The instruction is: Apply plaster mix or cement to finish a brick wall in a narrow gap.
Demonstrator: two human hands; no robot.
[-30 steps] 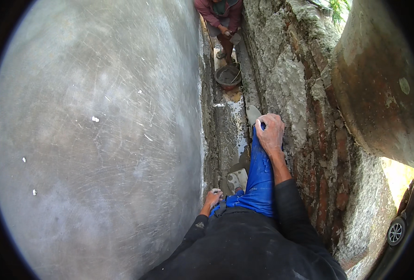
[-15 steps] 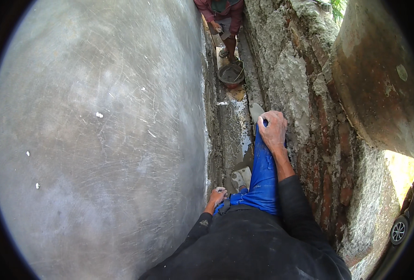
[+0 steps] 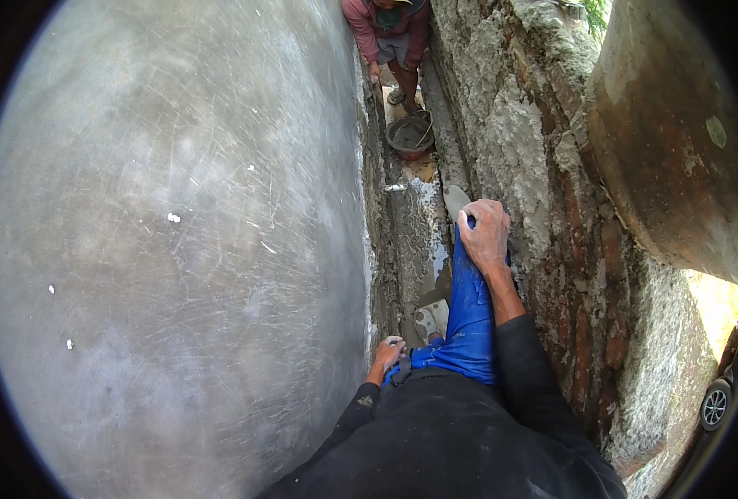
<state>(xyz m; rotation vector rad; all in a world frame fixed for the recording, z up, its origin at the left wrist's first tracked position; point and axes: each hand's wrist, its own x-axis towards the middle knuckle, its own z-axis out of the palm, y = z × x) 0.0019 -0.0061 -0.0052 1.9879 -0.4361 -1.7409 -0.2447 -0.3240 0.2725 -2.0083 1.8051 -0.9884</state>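
Resting on the blue trousers (image 3: 469,328) (head view): right hand (image 3: 485,233), fingers curled inward, thumb bent close to the index finger; whether anything sits in that curl, I cannot tell.
Left hand (image 3: 391,351): behind and to the left of the right one, fingers bent; I cannot tell whether they grip the cloth or only lie beside it.
Trouser leg: stretching from near the left hand forward to beneath the right, blue with faint pale smears.
Pale shoes (image 3: 455,200): one just beyond the right hand, the other ahead of the left hand and slightly right.
Bucket (image 3: 411,153): well ahead of both hands, reddish, holding grey mix (its thin handle leans across the top).
Co-worker (image 3: 398,29): past the bucket, in maroon sleeves.
Smooth grey wall (image 3: 219,249): left of the left hand, flecked white.
Rough brick wall (image 3: 573,291): right of the right hand, its plaster patchy.
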